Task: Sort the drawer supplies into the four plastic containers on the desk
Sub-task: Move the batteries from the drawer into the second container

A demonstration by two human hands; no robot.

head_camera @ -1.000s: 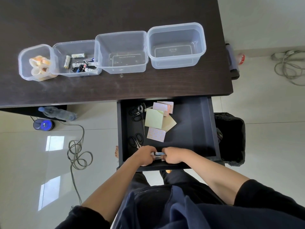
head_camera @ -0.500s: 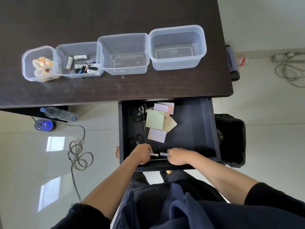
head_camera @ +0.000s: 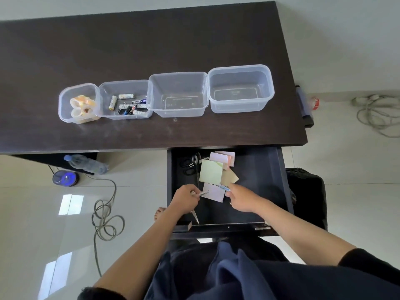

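Observation:
The dark drawer (head_camera: 268, 169) stands pulled out under the desk. My left hand (head_camera: 186, 199) pinches a white battery (head_camera: 203, 193) above the drawer's left side. My right hand (head_camera: 242, 197) pinches a blue battery (head_camera: 224, 187) over the sticky notes (head_camera: 211, 172). Black scissors (head_camera: 191, 164) lie at the drawer's back left. Four clear containers line the desk: one with tape rolls (head_camera: 83, 105), one with several batteries (head_camera: 127, 103), an empty third container (head_camera: 178, 94) and an empty fourth container (head_camera: 241, 87).
The dark desk (head_camera: 129, 50) fills the upper view. A black bin (head_camera: 307, 195) stands right of the drawer. On the floor to the left lie a water bottle (head_camera: 86, 163), a blue disc (head_camera: 65, 177) and a looped cable (head_camera: 106, 219). More cables (head_camera: 376, 113) at far right.
Both hands lifted from the drawer's front edge and moved apart, each carrying a battery up over the sticky notes. The view tilted, so the desk and containers sit lower.

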